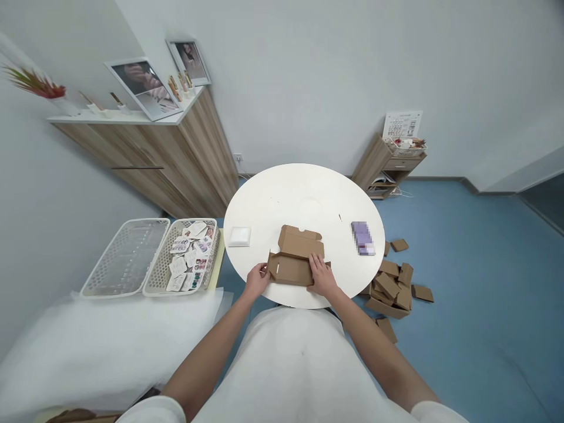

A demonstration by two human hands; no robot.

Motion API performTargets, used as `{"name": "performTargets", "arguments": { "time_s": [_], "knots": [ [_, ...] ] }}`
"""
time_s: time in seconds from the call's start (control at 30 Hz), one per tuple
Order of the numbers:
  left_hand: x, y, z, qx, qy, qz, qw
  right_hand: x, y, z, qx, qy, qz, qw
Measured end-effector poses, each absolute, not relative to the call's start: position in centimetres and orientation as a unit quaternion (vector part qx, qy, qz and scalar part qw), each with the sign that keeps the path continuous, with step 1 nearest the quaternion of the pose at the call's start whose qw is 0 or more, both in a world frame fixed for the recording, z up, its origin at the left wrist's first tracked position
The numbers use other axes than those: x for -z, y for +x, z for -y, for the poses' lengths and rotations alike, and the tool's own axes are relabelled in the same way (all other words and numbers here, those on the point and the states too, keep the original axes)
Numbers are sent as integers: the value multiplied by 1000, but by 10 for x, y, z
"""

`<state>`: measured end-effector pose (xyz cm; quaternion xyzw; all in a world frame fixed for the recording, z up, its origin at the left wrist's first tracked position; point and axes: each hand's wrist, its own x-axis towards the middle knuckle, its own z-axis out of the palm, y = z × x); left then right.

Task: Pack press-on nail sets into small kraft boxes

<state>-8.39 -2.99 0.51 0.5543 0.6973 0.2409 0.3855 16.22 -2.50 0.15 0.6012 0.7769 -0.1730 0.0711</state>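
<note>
The left hand [257, 280], its forearm [215, 341] slanting up from the lower left, pinches the left edge of an open cardboard box [293, 268] on a white table [282, 191], just below the frame's centre. The right hand [322, 277], angled in from the lower right, rests fingers forward over the box's right end; whether it grips, I cannot tell.

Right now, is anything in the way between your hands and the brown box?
No, nothing visible: the right hand is on the open cardboard box, and the left hand is at its left end. The white packet lies apart, farther left.
</note>
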Motion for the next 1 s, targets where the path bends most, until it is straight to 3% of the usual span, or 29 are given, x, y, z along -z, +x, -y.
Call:
{"name": "performTargets", "arguments": {
  "time_s": [0.17,0.5,1.0],
  "knots": [
    [-5,-78,26,-233,566,-709,351,1,152,26,159,615,-769,77],
    [-15,-67,35,-199,616,-662,378,-1,147,30,165,594,-784,79],
    [-11,-68,19,22,654,-702,281,-15,149,47,222,531,-812,98]
  ]
}}
